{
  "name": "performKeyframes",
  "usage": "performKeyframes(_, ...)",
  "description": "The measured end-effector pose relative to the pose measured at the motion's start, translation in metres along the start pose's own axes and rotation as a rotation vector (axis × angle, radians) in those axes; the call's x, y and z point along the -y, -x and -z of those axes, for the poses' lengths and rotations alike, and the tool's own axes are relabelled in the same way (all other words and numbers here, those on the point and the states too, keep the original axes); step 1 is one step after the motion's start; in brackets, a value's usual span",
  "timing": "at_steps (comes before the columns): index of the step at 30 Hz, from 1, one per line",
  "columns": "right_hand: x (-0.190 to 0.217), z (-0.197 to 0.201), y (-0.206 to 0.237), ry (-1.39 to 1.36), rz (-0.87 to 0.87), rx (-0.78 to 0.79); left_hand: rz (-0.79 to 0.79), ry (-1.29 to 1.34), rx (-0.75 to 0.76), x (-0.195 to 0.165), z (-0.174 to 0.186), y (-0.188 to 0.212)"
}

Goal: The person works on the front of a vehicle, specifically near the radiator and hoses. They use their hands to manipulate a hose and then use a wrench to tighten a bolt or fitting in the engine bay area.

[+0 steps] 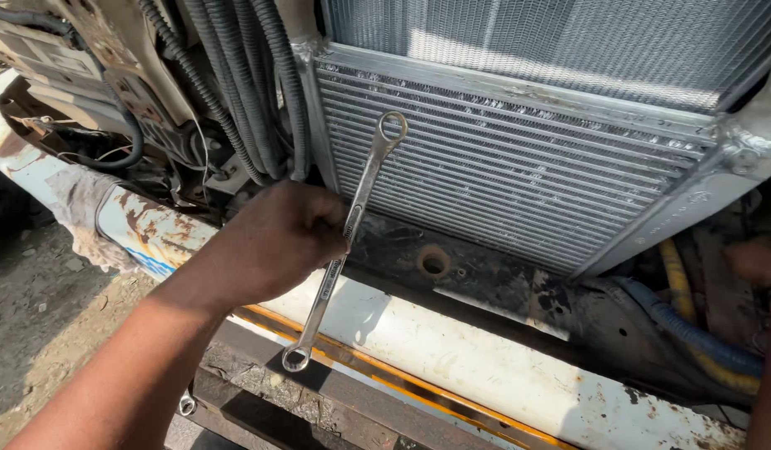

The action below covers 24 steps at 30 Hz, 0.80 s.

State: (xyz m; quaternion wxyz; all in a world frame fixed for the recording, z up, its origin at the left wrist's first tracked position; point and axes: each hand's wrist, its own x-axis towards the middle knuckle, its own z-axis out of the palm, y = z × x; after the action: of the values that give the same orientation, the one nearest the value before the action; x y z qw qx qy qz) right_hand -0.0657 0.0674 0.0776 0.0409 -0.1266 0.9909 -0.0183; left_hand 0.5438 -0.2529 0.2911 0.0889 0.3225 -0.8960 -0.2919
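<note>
- Against the lower left of the radiator (518, 175), the left hand (277, 242) holds a wrench (345, 242) by the middle of its shank, fingers wrapped shut around it.
- Wrench: a long, bright metal double ring spanner, slightly dulled and smudged. It stands nearly upright, tilted a little to the right at the top.
- Its upper ring lies in front of the fins near the radiator's upper left corner; its lower ring hangs over the white bumper (452, 350), just above the orange stripe. Neither ring looks seated on a bolt.
- Step in hand, as I judge it: the tool is being carried or turned about in the grip, not yet set to a fastener.
- A next move would call for picking out a bolt head, lining up one ring squarely over it, and keeping the shank off the thin fins, which would dent easily.
- Right hand (756, 262): only a part shows at the right edge, low by the radiator's right corner, near the blue hose (693, 329) and a yellow hose (675, 275). I cannot tell whether its grip is shut or apart, nor whether it holds anything.
- Around them: black corrugated hoses (235, 75) run down at the radiator's left, a rusty hole (434, 264) sits in the dark panel under the fins, and the bumper's paint is chipped and rust-stained near its left end.
</note>
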Motion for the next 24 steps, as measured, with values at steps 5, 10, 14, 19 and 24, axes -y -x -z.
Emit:
performKeyframes(5,-0.002,-0.002,0.003,-0.062,0.015,-0.013,-0.31,0.026,0.092,-0.092,-0.052,-0.054)
performKeyframes(10,-0.004,-0.001,0.016,0.002,0.03,0.009,-0.755,0.163,0.089,-0.167,-0.128,-0.103)
performKeyframes(14,-0.011,-0.006,0.014,0.055,0.209,-0.044,-0.765,0.205,0.338,-0.198,-0.199,-0.133)
performKeyframes(19,-0.015,-0.004,0.017,0.061,0.129,-0.024,-0.614,0.512,0.603,-0.192,-0.288,-0.181)
performKeyframes(24,-0.004,0.013,0.029,-0.054,-0.082,0.005,-0.501,0.743,0.699,-0.165,-0.36,-0.22)
